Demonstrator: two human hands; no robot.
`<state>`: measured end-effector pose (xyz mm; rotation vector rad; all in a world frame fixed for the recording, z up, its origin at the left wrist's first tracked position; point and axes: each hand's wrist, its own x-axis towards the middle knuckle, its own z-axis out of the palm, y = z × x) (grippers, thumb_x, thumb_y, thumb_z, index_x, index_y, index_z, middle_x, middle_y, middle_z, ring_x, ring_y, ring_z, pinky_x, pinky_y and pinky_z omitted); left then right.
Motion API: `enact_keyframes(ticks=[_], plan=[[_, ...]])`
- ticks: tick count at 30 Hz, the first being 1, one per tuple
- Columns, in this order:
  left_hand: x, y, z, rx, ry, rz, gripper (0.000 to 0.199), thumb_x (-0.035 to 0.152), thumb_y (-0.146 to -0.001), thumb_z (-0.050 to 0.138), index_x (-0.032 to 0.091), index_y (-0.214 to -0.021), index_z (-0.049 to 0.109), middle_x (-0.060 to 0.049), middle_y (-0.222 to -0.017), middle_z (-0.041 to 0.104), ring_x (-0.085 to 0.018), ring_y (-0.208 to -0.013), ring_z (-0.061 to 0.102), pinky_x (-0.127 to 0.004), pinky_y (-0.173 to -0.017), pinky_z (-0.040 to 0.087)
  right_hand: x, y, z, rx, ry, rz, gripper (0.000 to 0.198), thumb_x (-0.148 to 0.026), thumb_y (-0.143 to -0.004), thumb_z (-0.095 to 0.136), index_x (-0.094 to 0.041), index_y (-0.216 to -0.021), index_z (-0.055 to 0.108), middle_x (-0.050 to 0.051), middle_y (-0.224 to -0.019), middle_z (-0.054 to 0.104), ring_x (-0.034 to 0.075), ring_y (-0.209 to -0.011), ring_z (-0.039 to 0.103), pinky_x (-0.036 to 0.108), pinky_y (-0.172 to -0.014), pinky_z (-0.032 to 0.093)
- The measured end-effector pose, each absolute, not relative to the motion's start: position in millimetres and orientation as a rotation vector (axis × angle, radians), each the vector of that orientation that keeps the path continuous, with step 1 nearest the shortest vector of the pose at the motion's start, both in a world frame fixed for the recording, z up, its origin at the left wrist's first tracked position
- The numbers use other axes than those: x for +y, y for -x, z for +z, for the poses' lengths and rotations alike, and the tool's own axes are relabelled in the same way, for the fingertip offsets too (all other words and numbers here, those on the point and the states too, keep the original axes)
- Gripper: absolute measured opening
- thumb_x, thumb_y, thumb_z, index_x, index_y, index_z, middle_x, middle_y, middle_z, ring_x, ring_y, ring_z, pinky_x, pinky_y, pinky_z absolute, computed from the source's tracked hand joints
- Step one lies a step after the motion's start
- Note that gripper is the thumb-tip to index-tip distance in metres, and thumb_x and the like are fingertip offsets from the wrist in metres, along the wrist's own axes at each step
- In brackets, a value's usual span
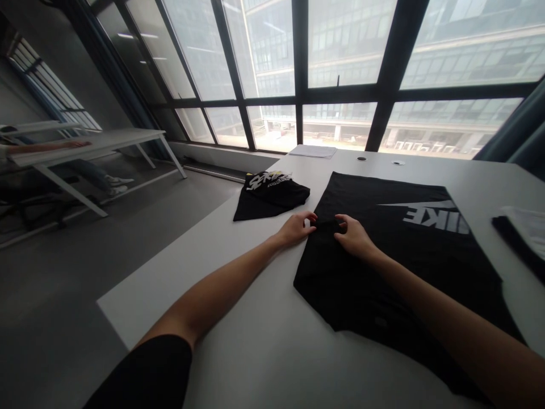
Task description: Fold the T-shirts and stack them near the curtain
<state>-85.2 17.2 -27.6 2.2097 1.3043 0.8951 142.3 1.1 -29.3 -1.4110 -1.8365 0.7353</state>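
Head view: a black Nike shirt (400, 241) lies flat on a white table (264, 329), its long axis running rightward and toward the wearer; the left hand (297, 228) curls at its left edge, grip unclear, nearer that edge than the right hand (352, 236), fingers parted just inside over the cloth

Daylight comes through tall windows (344, 45) set in dark frames (300, 57), a pale building (472, 62) beyond. A white table (247, 341) spans the foreground; a second table (123, 139) stands leftward on gray floor (187, 210). Dark curtains (522, 130) flank the glass.
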Motion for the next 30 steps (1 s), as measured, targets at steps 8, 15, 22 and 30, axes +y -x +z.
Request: enact_keyframes(ticks=[8, 15, 22, 30], plan=[[2, 80, -22, 1.347, -2.36, 1.006, 0.029, 0.01, -0.087, 0.063, 0.02, -0.114, 0.067, -0.004, -0.11, 0.068, -0.016, -0.081, 0.063, -0.031, -0.086, 0.052, -14, -139, -22, -1.967, 1.413, 0.42, 0.054, -0.009, -0.081, 0.063, -0.01, -0.135, 0.061, 0.017, -0.126, 0.067, 0.029, -0.115, 0.065, 0.041, -0.103, 0.051], [-65, 91, 14, 1.017, -2.641, 0.715, 0.016, 0.024, -0.093, 0.065, 0.023, -0.109, 0.068, -0.006, -0.108, 0.065, -0.023, -0.105, 0.059, -0.036, -0.097, 0.048, -34, -139, -13, -2.147, 1.321, 0.242, 0.031, -0.018, -0.09, 0.058, -0.014, -0.119, 0.071, 0.015, -0.128, 0.065, 0.031, -0.12, 0.058, 0.045, -0.108, 0.048], [-95, 117, 8, 0.87, -2.607, 0.446, 0.022, 0.033, -0.089, 0.074, 0.024, -0.109, 0.07, -0.006, -0.107, 0.062, -0.024, -0.104, 0.057, -0.037, -0.098, 0.048, -64, -132, -10, -2.365, 1.116, 0.26, 0.035, -0.028, -0.096, 0.058, -0.018, -0.127, 0.069, 0.014, -0.14, 0.061, 0.031, -0.132, 0.052, 0.048, -0.112, 0.045], [-91, 129, 7, 0.805, -2.487, 0.556, 0.023, 0.032, -0.095, 0.067, 0.025, -0.117, 0.07, -0.008, -0.115, 0.063, -0.025, -0.114, 0.056, -0.04, -0.105, 0.046, -70, -135, -28, -2.465, 1.113, 0.248, 0.046, -0.031, -0.098, 0.057, -0.015, -0.141, 0.06, 0.016, -0.153, 0.051, 0.032, -0.145, 0.042, 0.051, -0.119, 0.037]])
